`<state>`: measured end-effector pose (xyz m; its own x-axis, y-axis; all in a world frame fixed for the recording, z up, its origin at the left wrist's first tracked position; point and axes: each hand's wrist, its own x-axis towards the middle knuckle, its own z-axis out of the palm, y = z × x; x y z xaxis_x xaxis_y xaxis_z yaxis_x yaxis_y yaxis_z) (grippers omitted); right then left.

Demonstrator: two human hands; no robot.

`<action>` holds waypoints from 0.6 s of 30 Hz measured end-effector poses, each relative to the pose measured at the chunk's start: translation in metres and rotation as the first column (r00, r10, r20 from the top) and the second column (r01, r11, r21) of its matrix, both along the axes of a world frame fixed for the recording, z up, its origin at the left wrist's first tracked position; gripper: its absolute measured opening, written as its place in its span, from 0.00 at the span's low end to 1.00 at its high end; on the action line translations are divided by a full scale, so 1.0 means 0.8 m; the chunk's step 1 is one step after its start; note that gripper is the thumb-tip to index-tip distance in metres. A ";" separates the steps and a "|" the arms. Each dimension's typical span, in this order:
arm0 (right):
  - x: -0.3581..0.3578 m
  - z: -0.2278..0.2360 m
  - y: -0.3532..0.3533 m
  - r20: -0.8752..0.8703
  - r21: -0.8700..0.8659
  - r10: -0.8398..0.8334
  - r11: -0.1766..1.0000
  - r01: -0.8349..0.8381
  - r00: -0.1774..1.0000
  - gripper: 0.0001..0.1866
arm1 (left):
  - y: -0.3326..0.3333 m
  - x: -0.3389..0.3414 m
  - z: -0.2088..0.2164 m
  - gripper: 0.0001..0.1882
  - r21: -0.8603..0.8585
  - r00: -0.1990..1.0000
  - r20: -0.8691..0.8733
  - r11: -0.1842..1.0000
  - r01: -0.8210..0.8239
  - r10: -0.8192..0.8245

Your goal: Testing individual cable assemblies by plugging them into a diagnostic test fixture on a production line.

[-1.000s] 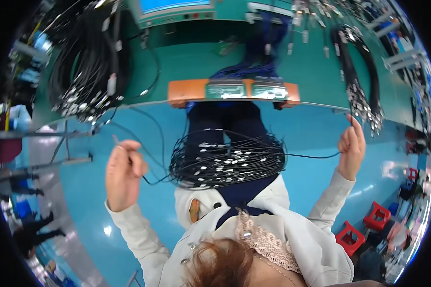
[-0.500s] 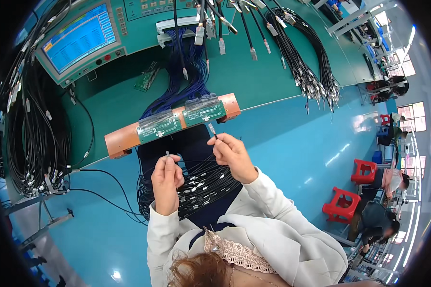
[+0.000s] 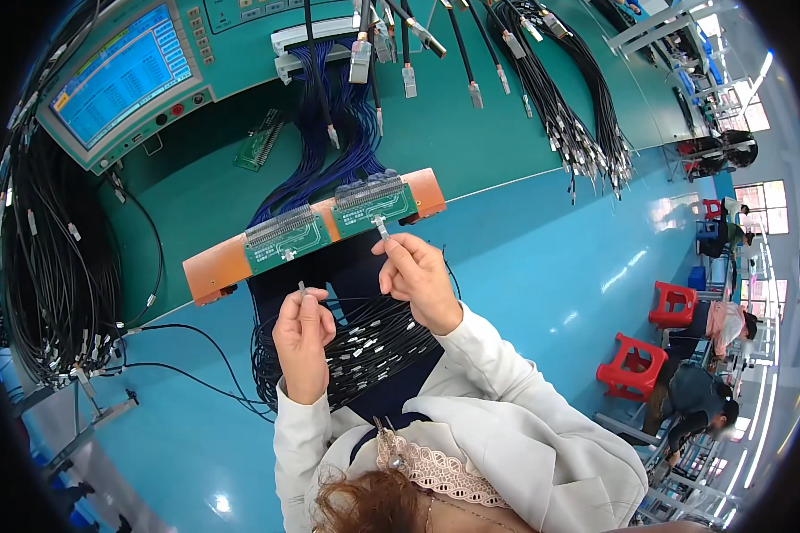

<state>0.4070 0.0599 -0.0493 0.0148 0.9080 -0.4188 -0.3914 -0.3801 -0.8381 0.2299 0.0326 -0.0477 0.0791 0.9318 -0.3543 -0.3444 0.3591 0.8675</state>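
My right hand [image 3: 418, 277] pinches one cable connector [image 3: 382, 229], and its metal tip meets the front socket of the right green circuit board [image 3: 391, 206]; whether it is fully seated I cannot tell. Between the thumb and finger of my left hand [image 3: 302, 345] is another cable connector [image 3: 301, 288], pointing up, a little below the left circuit board [image 3: 262, 256] and apart from it. Both boards sit on a copper-coloured bar [image 3: 212, 268] along the table edge. A bundle of black cables [image 3: 378, 342] with silver plugs lies across my lap.
Blue wires [image 3: 313, 169] run from the boards to a tester with a lit screen [image 3: 120, 75]. A loose circuit board [image 3: 260, 142] lies on the green table [image 3: 471, 160]. Black cables [image 3: 58, 240] hang at the left, others [image 3: 564, 98] at the right. Red stools [image 3: 633, 366] and people are farther right.
My right hand has moved up and left, bringing its connector to the right board's socket. My left hand has shifted slightly left, still holding its connector. The view has shifted slightly.
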 end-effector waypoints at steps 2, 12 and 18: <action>0.001 -0.001 0.001 -0.011 -0.009 -0.006 1.000 0.006 1.000 0.12 | 0.001 0.001 -0.001 0.13 0.004 1.000 -0.024 1.000 -0.016 0.016; -0.009 0.000 0.008 -0.009 -0.026 -0.032 0.999 0.032 0.999 0.12 | 0.013 -0.004 -0.015 0.13 -0.040 0.981 0.192 0.999 -0.029 0.036; -0.009 0.006 0.010 0.048 0.007 -0.014 1.000 0.014 0.999 0.11 | 0.028 -0.007 -0.014 0.13 -0.034 0.979 0.203 0.999 -0.012 0.018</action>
